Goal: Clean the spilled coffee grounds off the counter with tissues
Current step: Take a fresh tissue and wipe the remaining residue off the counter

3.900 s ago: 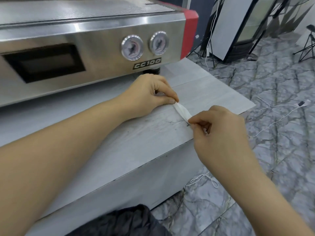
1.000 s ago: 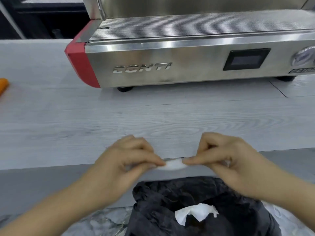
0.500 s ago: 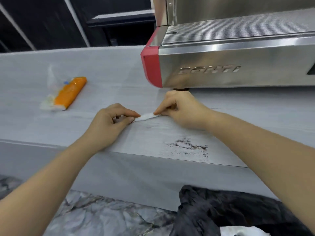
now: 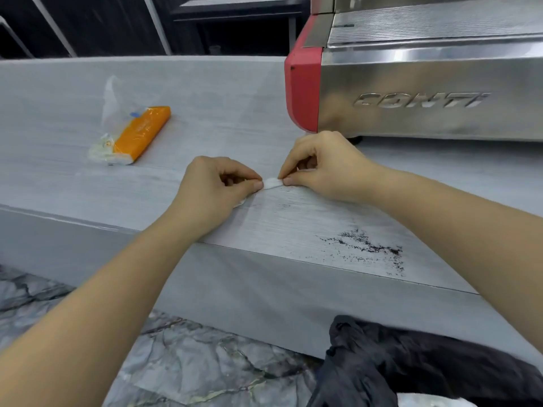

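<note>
The left hand [image 4: 216,189] and the right hand [image 4: 320,165] each pinch one end of a small white tissue [image 4: 272,182] on the gray counter [image 4: 73,183]. Dark coffee grounds [image 4: 365,249] lie near the counter's edge, to the right. An orange tissue pack [image 4: 138,135] sits far left. A black trash bag [image 4: 426,365] is below.

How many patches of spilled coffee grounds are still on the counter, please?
2: a large patch of coffee grounds near the counter edge, and faint specks just below the tissue; hands may hide more.
</note>
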The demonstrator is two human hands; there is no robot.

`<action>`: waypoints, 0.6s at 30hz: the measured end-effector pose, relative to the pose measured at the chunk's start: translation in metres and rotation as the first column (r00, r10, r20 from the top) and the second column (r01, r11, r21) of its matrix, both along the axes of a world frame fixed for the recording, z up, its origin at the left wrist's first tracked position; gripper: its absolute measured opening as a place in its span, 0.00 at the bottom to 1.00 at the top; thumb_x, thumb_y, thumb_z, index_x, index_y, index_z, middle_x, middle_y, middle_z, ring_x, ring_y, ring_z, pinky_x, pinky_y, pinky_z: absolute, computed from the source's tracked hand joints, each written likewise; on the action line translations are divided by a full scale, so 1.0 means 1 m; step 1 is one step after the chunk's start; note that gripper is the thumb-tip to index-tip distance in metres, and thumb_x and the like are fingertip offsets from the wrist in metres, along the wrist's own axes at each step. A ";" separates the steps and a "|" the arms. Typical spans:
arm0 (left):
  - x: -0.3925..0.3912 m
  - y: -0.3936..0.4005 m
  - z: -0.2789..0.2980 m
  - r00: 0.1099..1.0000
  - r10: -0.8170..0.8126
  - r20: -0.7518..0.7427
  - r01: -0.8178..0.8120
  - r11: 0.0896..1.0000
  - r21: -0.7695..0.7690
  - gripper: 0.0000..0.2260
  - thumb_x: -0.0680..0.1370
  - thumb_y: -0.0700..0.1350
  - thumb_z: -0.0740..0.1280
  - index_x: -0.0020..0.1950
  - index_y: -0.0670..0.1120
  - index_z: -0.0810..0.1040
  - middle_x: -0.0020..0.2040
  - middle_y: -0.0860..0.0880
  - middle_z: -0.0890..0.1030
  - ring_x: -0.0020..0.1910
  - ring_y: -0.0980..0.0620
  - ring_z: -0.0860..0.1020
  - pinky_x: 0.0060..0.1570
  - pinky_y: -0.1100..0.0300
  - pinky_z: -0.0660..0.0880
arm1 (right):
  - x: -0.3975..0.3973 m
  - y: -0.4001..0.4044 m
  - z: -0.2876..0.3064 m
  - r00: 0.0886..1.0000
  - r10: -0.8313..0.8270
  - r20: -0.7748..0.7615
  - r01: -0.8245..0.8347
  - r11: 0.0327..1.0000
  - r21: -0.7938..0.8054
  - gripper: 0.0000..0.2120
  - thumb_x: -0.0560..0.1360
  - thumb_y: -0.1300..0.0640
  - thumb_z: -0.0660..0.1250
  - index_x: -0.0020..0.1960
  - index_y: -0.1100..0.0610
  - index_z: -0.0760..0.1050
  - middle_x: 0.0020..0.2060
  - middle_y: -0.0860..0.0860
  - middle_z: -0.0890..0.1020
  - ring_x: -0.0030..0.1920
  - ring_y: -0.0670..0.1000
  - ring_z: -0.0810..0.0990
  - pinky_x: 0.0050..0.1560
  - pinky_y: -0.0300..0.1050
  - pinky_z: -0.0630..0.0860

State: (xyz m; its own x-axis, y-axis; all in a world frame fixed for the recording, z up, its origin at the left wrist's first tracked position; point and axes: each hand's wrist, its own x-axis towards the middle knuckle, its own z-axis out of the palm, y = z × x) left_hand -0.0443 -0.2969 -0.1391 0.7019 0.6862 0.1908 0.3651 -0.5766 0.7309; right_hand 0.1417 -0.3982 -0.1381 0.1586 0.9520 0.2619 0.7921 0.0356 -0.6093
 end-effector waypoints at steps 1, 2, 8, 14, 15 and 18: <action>0.000 -0.003 0.000 1.000 0.004 -0.011 -0.003 1.000 0.012 0.02 0.73 0.45 0.75 0.45 0.49 0.86 0.41 0.49 0.84 0.37 0.51 0.76 0.35 0.70 0.70 | 0.001 0.000 0.001 1.000 0.013 0.007 -0.013 1.000 -0.013 0.04 0.67 0.59 0.77 0.41 0.52 0.85 0.36 0.45 0.82 0.37 0.46 0.77 0.39 0.37 0.71; 0.000 -0.006 0.000 1.000 0.010 -0.018 -0.010 1.000 0.023 0.02 0.73 0.44 0.75 0.44 0.49 0.86 0.41 0.49 0.84 0.38 0.51 0.75 0.35 0.71 0.69 | 0.001 -0.002 0.002 1.000 0.025 0.005 -0.025 0.999 -0.021 0.04 0.67 0.60 0.77 0.40 0.52 0.84 0.37 0.45 0.82 0.37 0.47 0.77 0.39 0.37 0.71; -0.002 -0.065 -0.012 0.994 0.088 0.072 -0.092 0.994 0.056 0.03 0.73 0.42 0.74 0.42 0.50 0.85 0.36 0.53 0.79 0.37 0.59 0.73 0.37 0.73 0.66 | 0.006 -0.043 0.002 0.990 0.121 -0.076 -0.123 0.992 -0.029 0.04 0.69 0.64 0.75 0.42 0.56 0.84 0.39 0.50 0.82 0.41 0.49 0.79 0.44 0.45 0.75; 0.011 -0.136 -0.023 0.992 0.034 0.126 -0.052 0.988 0.146 0.03 0.75 0.41 0.73 0.43 0.48 0.85 0.35 0.56 0.76 0.38 0.58 0.72 0.39 0.71 0.64 | 0.018 -0.119 -0.002 0.987 0.149 -0.061 -0.148 0.989 0.013 0.05 0.71 0.66 0.73 0.44 0.58 0.84 0.40 0.51 0.80 0.43 0.49 0.80 0.46 0.42 0.75; 0.014 -0.147 -0.024 0.992 0.008 0.129 -0.029 0.987 0.160 0.03 0.75 0.41 0.72 0.43 0.49 0.85 0.35 0.56 0.77 0.39 0.57 0.73 0.40 0.69 0.66 | 0.020 -0.134 -0.003 0.991 0.130 -0.041 -0.129 0.991 0.024 0.05 0.71 0.66 0.73 0.44 0.58 0.84 0.40 0.51 0.81 0.43 0.49 0.80 0.45 0.43 0.76; 0.024 -0.182 -0.024 0.988 -0.067 0.137 0.043 0.984 0.170 0.04 0.76 0.43 0.70 0.44 0.49 0.84 0.37 0.56 0.77 0.41 0.56 0.73 0.44 0.62 0.68 | 0.023 -0.183 -0.004 0.997 0.075 -0.001 -0.075 0.996 0.044 0.04 0.72 0.64 0.73 0.44 0.57 0.84 0.40 0.49 0.81 0.43 0.48 0.80 0.43 0.44 0.76</action>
